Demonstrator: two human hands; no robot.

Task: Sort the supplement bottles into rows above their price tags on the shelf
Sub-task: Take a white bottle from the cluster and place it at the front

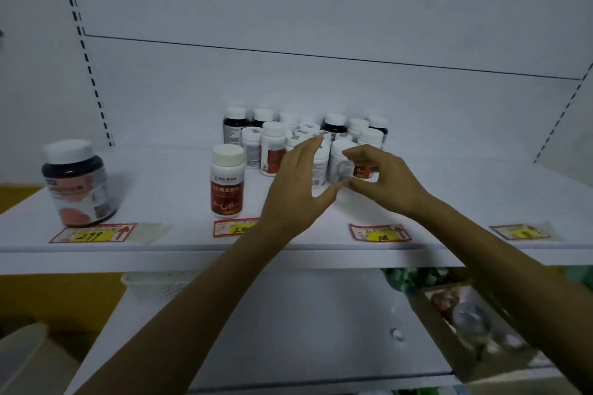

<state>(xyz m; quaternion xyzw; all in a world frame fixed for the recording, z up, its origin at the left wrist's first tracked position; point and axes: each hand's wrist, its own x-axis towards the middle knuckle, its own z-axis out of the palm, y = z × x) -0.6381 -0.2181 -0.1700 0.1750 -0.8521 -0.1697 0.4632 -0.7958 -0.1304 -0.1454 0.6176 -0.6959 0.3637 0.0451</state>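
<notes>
Bottles (272,144) with white caps stand bunched together at the middle back of the white shelf (167,196), some dark-bodied, some white with red labels. They are not in rows.

Two stand apart near the front edge. A large dark jar (78,183) with a pink label sits at the left, just behind the price tag marked 299 (93,233). A white bottle with a cream cap (227,183) and a red label stands upright just behind the second price tag (234,228), which the left forearm partly covers. The third price tag (380,232) and the fourth price tag (519,231), further right, have bare shelf behind them.

Both hands reach in at the front of the bunch. The right hand (390,179) grasps a small white bottle (340,163) at the near right edge of the group, with the forefinger curled over its top and the thumb under its lower side. A strip of red label shows between them. The left hand (293,196) is released, its fingers straight and pointing toward the bunch and its thumb stretched out toward the right thumb. Whether it touches any bottle cannot be told.

On the lower shelf lie a white perforated basket (154,282) at the left and a cardboard box (436,330) of blurred items at the right.
</notes>
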